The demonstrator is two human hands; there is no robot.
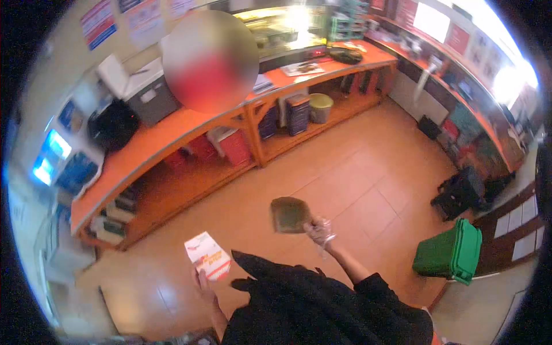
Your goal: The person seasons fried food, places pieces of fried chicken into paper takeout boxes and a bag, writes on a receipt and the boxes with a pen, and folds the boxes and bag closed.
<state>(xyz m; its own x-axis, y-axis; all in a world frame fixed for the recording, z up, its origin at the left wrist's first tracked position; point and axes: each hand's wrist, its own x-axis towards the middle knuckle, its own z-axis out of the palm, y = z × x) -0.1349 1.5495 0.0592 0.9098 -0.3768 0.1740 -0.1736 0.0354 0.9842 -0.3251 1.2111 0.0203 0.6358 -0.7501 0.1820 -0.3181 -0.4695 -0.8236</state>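
My left hand point(203, 284) is closed on the lower edge of a white box point(207, 253) with red and orange print, held above the floor at the lower left. In a clear plastic glove, my right hand point(319, 232) grips the right edge of a dark, square, shallow tray-like piece point(289, 215). Its exact kind is blurred. Both things are in the air in front of my black clothing, apart from each other.
A long orange counter point(201, 119) runs across the front, with a yellow-lidded bucket point(320, 107) on its lower shelf. A green bin point(443, 253) stands at the right. Black bags point(460, 192) lie beyond it. A blurred circle covers part of the counter.
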